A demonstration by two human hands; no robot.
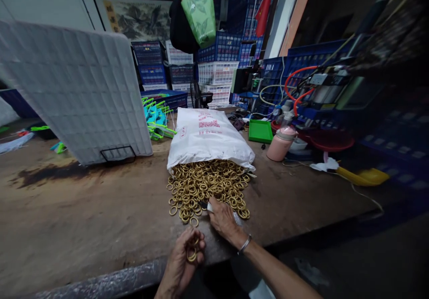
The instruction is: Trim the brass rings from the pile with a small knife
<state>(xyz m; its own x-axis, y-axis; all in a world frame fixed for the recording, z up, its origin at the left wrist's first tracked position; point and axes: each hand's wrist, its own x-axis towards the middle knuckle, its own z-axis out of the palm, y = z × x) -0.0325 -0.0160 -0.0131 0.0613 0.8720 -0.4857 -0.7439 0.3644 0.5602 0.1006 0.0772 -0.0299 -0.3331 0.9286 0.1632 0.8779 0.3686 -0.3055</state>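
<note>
A heap of brass-coloured rings [204, 185] spills from the mouth of a white woven sack [208, 133] that lies on the table. Below the heap, my left hand [184, 256] is curled around a few of these rings, with a loose ring [194, 221] lying just above its fingertips. My right hand [224, 218] reaches to the near edge of the heap, its fingers closed on a small tool with a dark tip [203, 205] and a whitish part. Something clear or pale [237, 219] shows beside that palm. The fingers hide most of the tool, so its kind is unclear.
On the left a grey ribbed panel [80, 93] stands on the wooden table [100, 209], near green and turquoise plastic pieces [157, 115]. To the right are a green tray [260, 131], a pink bottle [281, 145], a yellow scoop [363, 176] and a machine with orange hoses [330, 84]. Crates [217, 73] stack behind.
</note>
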